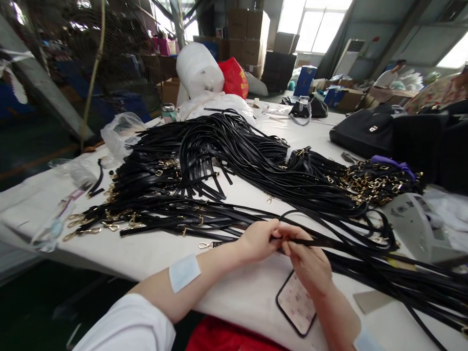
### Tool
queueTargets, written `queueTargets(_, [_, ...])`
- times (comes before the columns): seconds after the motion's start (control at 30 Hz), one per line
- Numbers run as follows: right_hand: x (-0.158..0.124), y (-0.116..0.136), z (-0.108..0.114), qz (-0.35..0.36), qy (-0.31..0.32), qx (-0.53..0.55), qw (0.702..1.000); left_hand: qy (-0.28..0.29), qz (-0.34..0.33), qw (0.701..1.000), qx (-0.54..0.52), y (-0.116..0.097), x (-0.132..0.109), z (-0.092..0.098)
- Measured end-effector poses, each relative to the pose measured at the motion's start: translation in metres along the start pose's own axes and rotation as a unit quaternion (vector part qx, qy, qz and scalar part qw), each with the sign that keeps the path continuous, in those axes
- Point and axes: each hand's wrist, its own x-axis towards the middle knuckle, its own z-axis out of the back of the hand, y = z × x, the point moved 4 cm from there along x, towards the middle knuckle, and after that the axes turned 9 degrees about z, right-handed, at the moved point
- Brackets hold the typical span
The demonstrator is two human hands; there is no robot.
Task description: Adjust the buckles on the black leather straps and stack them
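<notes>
Near the front of the table, my left hand (258, 241) and my right hand (309, 264) meet with fingers closed on a thin black strap (333, 244). The strap runs off to the right; the part between my fingertips is mostly hidden. Behind my hands lies a big heap of black straps (235, 145), many ending in gold snap hooks (111, 226). Close to my left wrist, another gold snap hook (205, 245) rests on the white table. Under my right hand lies a phone (296, 303) in a black-rimmed, patterned case, partly covered by my forearm.
More black straps (418, 284) stretch along the right side. Gold hardware (366, 182) with a purple tie sits at the right, beside a grey plastic holder (412, 225). A black bag (366, 131), white wrapped roll (201, 69) and red bag (233, 77) stand farther back. Other people sit at far right.
</notes>
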Motion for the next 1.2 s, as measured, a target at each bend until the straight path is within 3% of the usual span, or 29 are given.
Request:
queueTargets(0.1, [0.000,0.004,0.002,-0.014,0.004,-0.015,1.000,0.002,0.002,1.000,0.020,-0.001,0.000,0.000])
queueTargets(0.27, [0.005,0.011,0.013,0.075,-0.005,-0.058,0.995,-0.028,0.063,0.997,-0.024,0.008,0.006,0.004])
queueTargets(0.4, [0.004,0.008,0.016,0.087,-0.024,-0.140,0.986,-0.018,0.078,0.993,-0.083,0.013,0.010,0.004])
queueTargets(0.5, [0.007,0.005,0.020,0.069,-0.025,-0.187,0.980,-0.007,0.062,0.993,-0.101,0.012,0.009,0.005])
queueTargets(0.63, [0.016,0.006,0.029,0.075,-0.042,-0.302,0.950,-0.023,0.031,0.994,-0.100,0.007,0.007,0.009])
queueTargets(0.83, [0.023,-0.001,0.033,0.077,0.001,-0.381,0.921,-0.037,0.009,0.997,-0.074,0.004,0.006,0.012])
queueTargets(1.2, [0.019,0.000,0.022,0.118,0.027,-0.382,0.916,-0.034,-0.047,0.997,0.046,-0.001,0.000,0.018])
